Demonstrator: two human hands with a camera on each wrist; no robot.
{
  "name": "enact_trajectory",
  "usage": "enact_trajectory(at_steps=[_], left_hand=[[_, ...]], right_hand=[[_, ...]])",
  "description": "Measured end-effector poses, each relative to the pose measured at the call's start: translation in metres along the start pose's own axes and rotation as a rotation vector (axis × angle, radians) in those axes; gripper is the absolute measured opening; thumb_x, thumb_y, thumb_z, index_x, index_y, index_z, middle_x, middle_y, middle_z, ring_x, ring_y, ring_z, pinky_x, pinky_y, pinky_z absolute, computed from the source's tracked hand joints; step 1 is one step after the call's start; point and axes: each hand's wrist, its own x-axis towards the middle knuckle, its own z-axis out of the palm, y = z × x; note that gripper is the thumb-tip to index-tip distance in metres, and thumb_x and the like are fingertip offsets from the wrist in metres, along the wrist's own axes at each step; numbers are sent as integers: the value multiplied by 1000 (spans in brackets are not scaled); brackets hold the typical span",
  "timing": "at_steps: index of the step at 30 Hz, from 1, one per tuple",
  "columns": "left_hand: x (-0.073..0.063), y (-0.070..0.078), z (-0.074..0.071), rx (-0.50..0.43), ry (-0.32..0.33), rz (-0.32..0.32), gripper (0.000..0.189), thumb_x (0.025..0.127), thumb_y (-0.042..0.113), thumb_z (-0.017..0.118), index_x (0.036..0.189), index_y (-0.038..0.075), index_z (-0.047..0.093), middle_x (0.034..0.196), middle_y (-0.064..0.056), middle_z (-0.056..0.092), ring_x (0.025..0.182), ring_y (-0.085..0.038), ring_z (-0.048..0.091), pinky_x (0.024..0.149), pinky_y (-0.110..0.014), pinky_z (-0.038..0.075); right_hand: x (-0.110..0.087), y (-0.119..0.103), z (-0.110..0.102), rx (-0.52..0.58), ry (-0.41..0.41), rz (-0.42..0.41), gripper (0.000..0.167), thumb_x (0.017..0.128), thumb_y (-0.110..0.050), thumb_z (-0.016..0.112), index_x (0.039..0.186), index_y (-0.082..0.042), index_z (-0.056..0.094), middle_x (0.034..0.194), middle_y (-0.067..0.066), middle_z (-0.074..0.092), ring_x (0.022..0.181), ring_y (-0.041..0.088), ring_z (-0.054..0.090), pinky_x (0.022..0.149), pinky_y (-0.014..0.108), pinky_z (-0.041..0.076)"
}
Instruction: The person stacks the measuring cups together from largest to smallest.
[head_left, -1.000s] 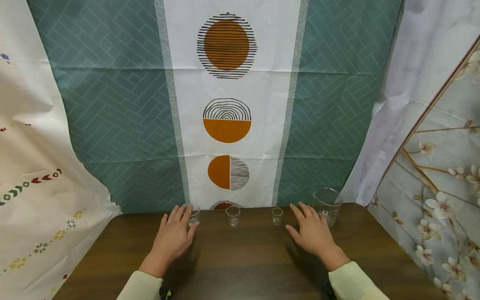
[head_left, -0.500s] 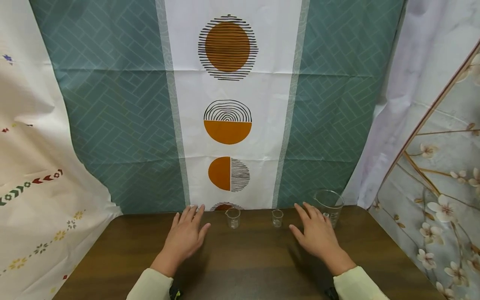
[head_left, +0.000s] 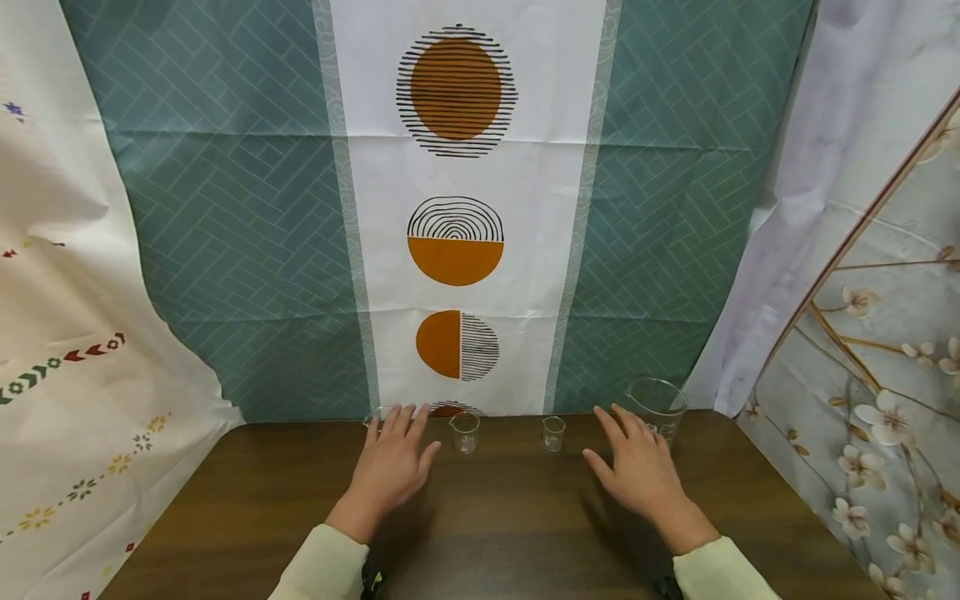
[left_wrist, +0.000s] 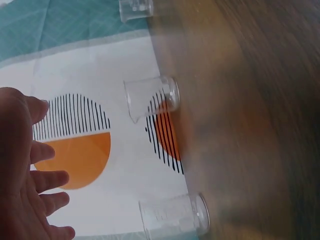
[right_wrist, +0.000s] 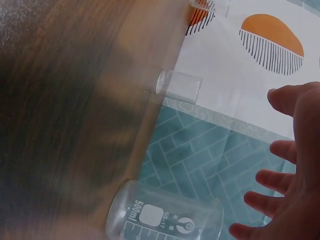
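Observation:
My left hand (head_left: pixel 393 462) hovers above the table with its fingers spread, holding nothing. Behind its fingertips is a glass beaker (left_wrist: pixel 175 217), mostly covered in the head view. A small beaker (head_left: pixel 466 434) stands just right of that hand. Further right comes the smallest beaker (head_left: pixel 553 434), left of my right hand (head_left: pixel 637 467). That hand is also in the air, fingers straight and apart, gripping nothing. Behind it stands a large beaker (head_left: pixel 666 404), marked 500ml in the right wrist view and partly hidden by the fingers. All the beakers look transparent, with no visible contents.
The beakers stand in a row along the far edge of the dark wooden table (head_left: pixel 495 517). A green and white patterned cloth (head_left: pixel 645 208) hangs directly behind that edge. Pale cloths flank the table, a floral one (head_left: pixel 885 467) on the right.
My left hand has drifted to the right across the front of the left beaker, towards the small one. My right hand has shifted slightly right. The beakers stay in place.

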Motion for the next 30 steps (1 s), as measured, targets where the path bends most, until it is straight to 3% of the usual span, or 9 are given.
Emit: enact_trajectory(at_steps=[30], left_hand=[[24, 48, 7, -106, -64, 58, 60, 100, 45, 45, 149, 13, 37, 152, -14, 40, 143, -36, 31, 114, -61, 21]], right_hand=[[-7, 15, -12, 28, 30, 42, 68, 92, -41, 62, 147, -10, 38, 147, 25, 39, 126, 51, 45, 97, 70, 34]])
